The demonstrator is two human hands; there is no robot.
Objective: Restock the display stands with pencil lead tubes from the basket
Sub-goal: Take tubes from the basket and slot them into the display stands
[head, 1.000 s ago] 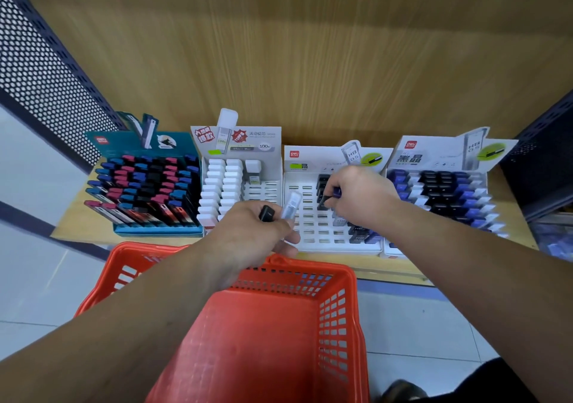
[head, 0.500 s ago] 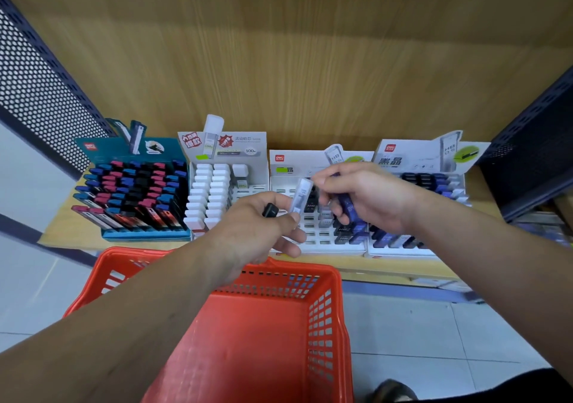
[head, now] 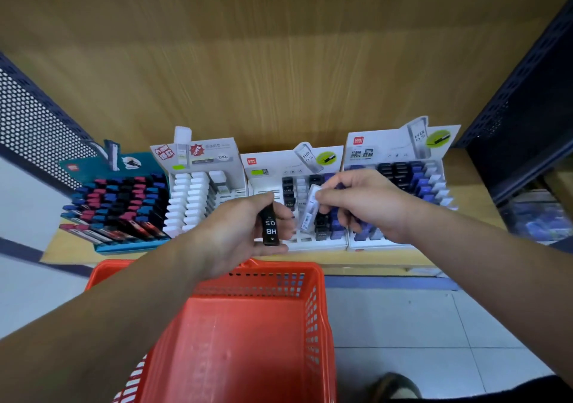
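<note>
Wooden shelf ahead: left hand grips a black tube, right hand pinches a clear tube. Both look light, stiff and slick; best pinched mid-body.

left hand grips a black lead tube, right hand pinches a clear tube above the red basket
</note>
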